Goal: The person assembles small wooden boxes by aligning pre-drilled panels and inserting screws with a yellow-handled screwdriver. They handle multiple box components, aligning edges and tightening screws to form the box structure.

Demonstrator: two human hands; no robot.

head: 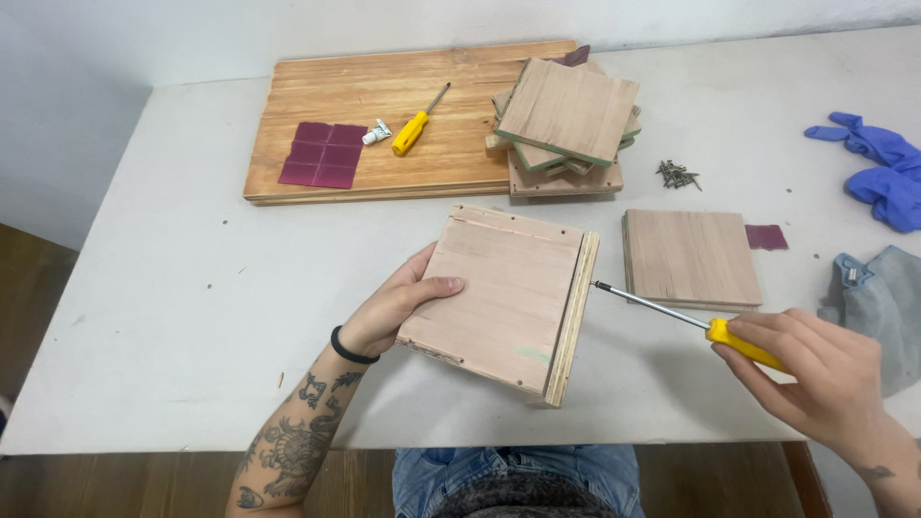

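My left hand (398,305) grips the left edge of a square plywood assembly (504,297), thumb on top, holding it tilted above the white table (173,288). A thinner plywood strip (574,317) stands on edge along its right side. My right hand (820,379) holds a yellow-handled screwdriver (672,314). Its metal tip touches the outer face of the strip near the top.
A large wooden board (384,105) at the back carries a maroon sandpaper sheet (324,153), a small white tube (376,133) and a second yellow screwdriver (414,126). A stack of plywood squares (566,120), loose screws (677,175), a single square (691,257), blue gloves (878,168) and a grey cloth (883,297) lie to the right.
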